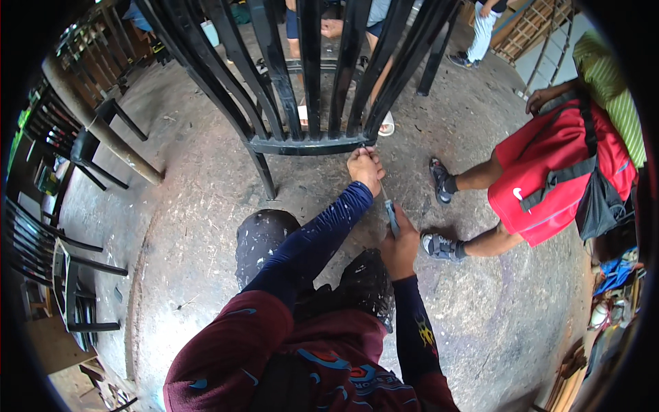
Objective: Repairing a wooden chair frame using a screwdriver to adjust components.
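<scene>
A black slatted chair [312, 146] stands in front of me with its back toward me. At the right end of its lower back rail is my left hand [366, 168], fingers pinched together against the corner; what they hold is too small to make out. Just below and to the right, my right hand [400, 248] is wrapped around the grey-blue handle of a screwdriver [392, 216]. Its thin shaft points up toward my left hand, and its tip is hidden there.
A person in red shorts [549, 175] stands close on the right, feet near my right hand. Another person's hand [332, 28] shows behind the chair slats. More black chairs [86, 147] and a slanting pole [103, 127] are on the left. Wood strips [566, 371] lie lower right.
</scene>
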A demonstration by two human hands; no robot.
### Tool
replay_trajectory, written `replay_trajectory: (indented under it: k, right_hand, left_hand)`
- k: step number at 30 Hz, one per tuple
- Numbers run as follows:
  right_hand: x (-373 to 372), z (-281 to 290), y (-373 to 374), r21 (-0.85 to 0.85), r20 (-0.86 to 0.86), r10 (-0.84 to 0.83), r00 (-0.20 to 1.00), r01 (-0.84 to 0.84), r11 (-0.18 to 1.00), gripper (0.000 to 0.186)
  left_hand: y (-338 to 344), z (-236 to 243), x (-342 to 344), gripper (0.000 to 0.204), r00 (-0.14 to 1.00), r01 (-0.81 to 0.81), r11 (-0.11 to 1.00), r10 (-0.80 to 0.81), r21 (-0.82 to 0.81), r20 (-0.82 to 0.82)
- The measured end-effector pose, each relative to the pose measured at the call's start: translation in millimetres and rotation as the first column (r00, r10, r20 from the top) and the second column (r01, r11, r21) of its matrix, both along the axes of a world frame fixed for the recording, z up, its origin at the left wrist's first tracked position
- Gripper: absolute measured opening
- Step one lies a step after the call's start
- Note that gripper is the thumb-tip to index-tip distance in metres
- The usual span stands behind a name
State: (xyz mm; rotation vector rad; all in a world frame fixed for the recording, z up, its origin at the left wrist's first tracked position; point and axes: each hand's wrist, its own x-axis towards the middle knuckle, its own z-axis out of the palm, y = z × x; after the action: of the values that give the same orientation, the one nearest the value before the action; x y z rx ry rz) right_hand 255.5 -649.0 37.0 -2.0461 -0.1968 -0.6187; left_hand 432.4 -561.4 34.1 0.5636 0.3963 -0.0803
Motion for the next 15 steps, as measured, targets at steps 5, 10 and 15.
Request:
replay_trajectory:
  k: [5,10,15]
  right_hand:
    - [-21,10,11,0.958,-0.139,0.376,0.916,0.028,0.286,0.053]
    - [-12,11,0,0.978,-0.204,0.536,0.819,0.152,0.14,0.059]
    - [-6,5,7,-0.151,-0.006,-0.106,0.994,0.103,0.983,0.058]
  left_hand:
    - [9,5,3,0.022,0.997,0.076,0.987,-0.075,-0.139,0.016]
    - [4,6,-1,0.018,0.997,0.031,0.992,-0.021,-0.124,0.08]
    - [8,11,4,0.01,0.998,-0.032,0.998,0.029,-0.052,-0.056]
